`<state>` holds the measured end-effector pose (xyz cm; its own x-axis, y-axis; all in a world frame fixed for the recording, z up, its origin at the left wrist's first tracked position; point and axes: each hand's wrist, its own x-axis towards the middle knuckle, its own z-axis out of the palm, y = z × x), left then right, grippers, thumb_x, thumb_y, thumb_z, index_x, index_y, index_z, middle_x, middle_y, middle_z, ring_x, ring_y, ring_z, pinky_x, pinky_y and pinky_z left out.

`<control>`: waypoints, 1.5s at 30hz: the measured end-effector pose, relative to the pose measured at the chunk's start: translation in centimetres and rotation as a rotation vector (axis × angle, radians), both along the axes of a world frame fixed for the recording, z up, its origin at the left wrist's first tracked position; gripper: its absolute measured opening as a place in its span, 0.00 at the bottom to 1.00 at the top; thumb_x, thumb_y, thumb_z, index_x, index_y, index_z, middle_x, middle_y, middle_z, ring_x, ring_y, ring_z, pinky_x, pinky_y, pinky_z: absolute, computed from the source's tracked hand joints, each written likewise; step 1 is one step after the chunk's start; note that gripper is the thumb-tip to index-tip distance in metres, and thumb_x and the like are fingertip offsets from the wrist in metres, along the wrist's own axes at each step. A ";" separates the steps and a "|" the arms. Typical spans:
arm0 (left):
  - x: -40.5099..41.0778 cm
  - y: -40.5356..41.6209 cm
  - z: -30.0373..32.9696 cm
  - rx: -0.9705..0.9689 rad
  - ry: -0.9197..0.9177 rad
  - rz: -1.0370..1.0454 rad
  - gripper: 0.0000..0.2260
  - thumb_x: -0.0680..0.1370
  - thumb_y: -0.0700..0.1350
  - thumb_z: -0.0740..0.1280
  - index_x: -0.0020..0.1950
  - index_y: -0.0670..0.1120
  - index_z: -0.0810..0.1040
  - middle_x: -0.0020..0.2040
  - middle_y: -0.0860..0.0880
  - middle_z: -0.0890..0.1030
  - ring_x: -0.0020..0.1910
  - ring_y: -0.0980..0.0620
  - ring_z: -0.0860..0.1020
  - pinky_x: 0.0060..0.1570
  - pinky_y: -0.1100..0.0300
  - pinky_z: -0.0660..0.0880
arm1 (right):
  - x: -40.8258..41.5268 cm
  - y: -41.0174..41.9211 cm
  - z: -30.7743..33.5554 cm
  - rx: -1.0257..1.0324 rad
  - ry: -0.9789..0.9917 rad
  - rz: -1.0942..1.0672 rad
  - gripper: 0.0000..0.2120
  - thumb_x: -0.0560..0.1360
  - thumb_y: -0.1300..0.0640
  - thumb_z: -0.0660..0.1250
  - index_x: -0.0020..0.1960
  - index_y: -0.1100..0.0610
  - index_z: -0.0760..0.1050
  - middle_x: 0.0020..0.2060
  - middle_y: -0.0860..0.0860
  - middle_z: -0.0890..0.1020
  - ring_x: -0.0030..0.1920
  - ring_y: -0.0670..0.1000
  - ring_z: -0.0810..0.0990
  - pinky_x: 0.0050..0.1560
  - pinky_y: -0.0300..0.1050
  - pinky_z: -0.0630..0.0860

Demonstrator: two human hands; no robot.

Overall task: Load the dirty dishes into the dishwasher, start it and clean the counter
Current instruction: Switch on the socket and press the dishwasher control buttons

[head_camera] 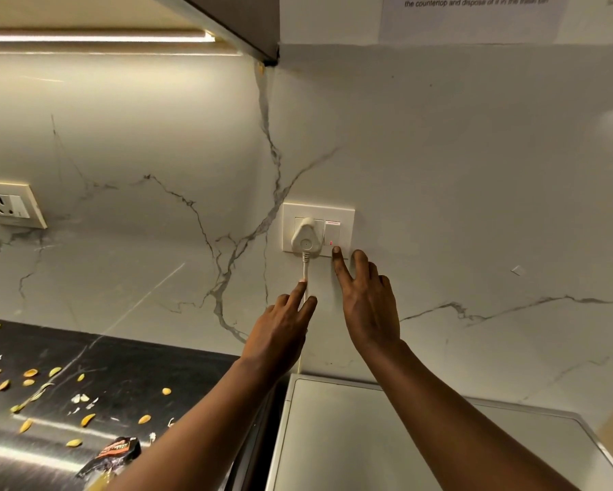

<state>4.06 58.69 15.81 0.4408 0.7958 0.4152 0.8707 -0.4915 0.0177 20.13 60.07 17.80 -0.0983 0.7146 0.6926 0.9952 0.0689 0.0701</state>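
You were at the wall socket [318, 229] above the white appliance top [369, 437], which I took to be the dishwasher, though only its top showed, so I could not be sure. Your right hand [367, 303] had its fingers straight and spread, the index fingertip touching the lower edge of the switch [332, 234], where a small red mark glowed. Your left hand [280, 329] was also open, one finger resting against the white cord [305, 274] that hung from the plug [305, 242]. That looked like the powering-up step before starting the machine. Next you would need to find the machine's controls, which were out of view. The dark counter [128, 370] at left was littered with seeds [87, 419] and a crumpled wrapper [112, 455], so wiping remained.
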 end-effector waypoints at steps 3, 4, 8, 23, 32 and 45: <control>-0.1 0.0 -0.1 -0.008 0.010 -0.003 0.27 0.80 0.42 0.63 0.76 0.49 0.56 0.79 0.44 0.49 0.69 0.47 0.65 0.62 0.57 0.70 | 0.2 0.2 -0.1 0.000 -0.001 0.015 0.44 0.64 0.65 0.79 0.75 0.58 0.63 0.61 0.62 0.74 0.50 0.57 0.78 0.45 0.48 0.80; -0.1 0.0 -0.2 -0.013 0.008 -0.003 0.27 0.79 0.41 0.63 0.76 0.49 0.57 0.79 0.44 0.48 0.69 0.47 0.66 0.62 0.57 0.70 | 0.3 0.2 -0.1 0.004 -0.001 0.020 0.44 0.64 0.66 0.79 0.76 0.58 0.63 0.61 0.62 0.74 0.51 0.57 0.78 0.45 0.48 0.80; 0.0 0.0 -0.5 -0.024 0.023 0.006 0.28 0.79 0.40 0.64 0.76 0.49 0.57 0.79 0.44 0.46 0.67 0.47 0.68 0.60 0.58 0.71 | 0.4 0.2 -0.4 0.011 -0.008 0.020 0.44 0.64 0.67 0.78 0.76 0.59 0.63 0.61 0.62 0.74 0.53 0.58 0.78 0.47 0.48 0.80; -2.2 -4.6 -2.7 -0.140 0.144 0.077 0.24 0.80 0.41 0.61 0.75 0.46 0.60 0.76 0.44 0.58 0.71 0.45 0.64 0.68 0.55 0.66 | 0.0 -8.4 -7.3 -0.032 0.058 0.145 0.10 0.68 0.65 0.73 0.45 0.59 0.75 0.34 0.54 0.75 0.29 0.49 0.72 0.30 0.39 0.71; -2.5 -15.6 -8.0 -0.229 0.129 0.106 0.20 0.79 0.41 0.64 0.70 0.48 0.68 0.67 0.49 0.70 0.63 0.50 0.70 0.61 0.58 0.69 | -0.9 -20.5 -13.5 -0.185 0.078 0.239 0.13 0.63 0.65 0.76 0.41 0.56 0.74 0.29 0.50 0.72 0.25 0.48 0.69 0.27 0.38 0.62; -5.7 -32.3 -12.8 -0.363 0.072 0.058 0.10 0.79 0.46 0.63 0.58 0.46 0.76 0.57 0.47 0.77 0.53 0.45 0.77 0.48 0.51 0.77 | -1.8 -39.0 -16.7 -0.475 0.160 0.307 0.05 0.71 0.65 0.68 0.43 0.56 0.74 0.37 0.52 0.76 0.37 0.55 0.74 0.31 0.46 0.71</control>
<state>-1.62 26.35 2.98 0.4084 0.9100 0.0712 0.9024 -0.4143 0.1188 18.34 21.05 1.10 -0.2706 0.9056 0.3265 0.9204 0.3427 -0.1879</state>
